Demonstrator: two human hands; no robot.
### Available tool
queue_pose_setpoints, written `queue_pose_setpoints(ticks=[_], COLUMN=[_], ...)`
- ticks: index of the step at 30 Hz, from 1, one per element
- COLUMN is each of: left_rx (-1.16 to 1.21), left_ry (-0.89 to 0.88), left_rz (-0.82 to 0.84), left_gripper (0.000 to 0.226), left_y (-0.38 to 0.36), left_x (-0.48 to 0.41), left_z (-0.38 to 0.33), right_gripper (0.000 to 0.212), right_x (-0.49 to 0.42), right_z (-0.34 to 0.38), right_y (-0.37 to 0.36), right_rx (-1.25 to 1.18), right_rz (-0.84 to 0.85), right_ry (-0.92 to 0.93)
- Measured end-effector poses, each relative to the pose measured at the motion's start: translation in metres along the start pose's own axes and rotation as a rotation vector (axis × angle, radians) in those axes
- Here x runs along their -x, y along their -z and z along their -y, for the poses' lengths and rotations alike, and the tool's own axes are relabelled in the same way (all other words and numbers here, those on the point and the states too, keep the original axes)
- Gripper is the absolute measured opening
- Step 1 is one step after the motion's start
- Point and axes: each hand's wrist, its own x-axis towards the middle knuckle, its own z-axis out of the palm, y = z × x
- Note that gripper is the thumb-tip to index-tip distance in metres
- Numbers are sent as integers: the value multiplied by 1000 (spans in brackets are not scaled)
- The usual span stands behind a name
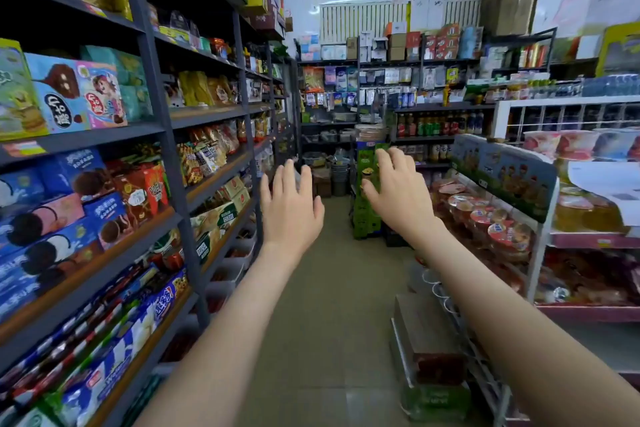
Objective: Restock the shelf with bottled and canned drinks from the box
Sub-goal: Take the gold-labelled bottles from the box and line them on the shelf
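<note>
A person stands in a narrow shop aisle, and we look out over both bare forearms stretched forward. The left hand (291, 208) and the right hand (398, 191) are raised side by side, backs toward us, fingers spread and relaxed. Neither holds or touches anything. The drinks shelf (429, 139) is at the far end of the aisle, well apart from both hands, at about one o'clock from the right hand and two o'clock from the left. The right hand is therefore the nearer one. On that shelf a row of bottles (436, 124) stands upright with the caps at twelve o'clock, and the row itself runs from nine to three o'clock. A tall stack of green cartons (367, 218) stands on the floor (329, 288) at the aisle's end, its long axis upright. In the picture it sits directly behind the right hand, running down toward six o'clock. A brown carton (429, 333) lies low at five o'clock from the right hand, lengthwise along the aisle. We cannot tell which of these is the box to unpack. Snack shelves (104, 149) line the nine o'clock side. We judge that the coming move is a walk forward toward twelve o'clock, not yet a reach.
</note>
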Motion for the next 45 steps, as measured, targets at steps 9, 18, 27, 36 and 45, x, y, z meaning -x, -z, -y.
queue_pose_setpoints(ticks=[9, 18, 27, 36, 45], left_rx=[-4, 68, 172, 186, 313], left_ry=[-6, -44, -79, -89, -225], left_rz=[53, 100, 196, 174, 277], left_gripper=[60, 58, 58, 55, 59], left_y=[-145, -342, -568, -766, -979], left_x=[-91, -249, -363, -517, -652], left_z=[39, 66, 48, 17, -39], right_gripper=[54, 55, 51, 54, 55], right_x=[-87, -243, -361, -511, -612], right_z=[-30, -96, -218, -350, -486], right_y=[-170, -349, -536, -699, -842], right_rx=[-22, 15, 53, 92, 189], right_rz=[66, 168, 215, 220, 242], right_ry=[-5, -105, -172, -160, -303])
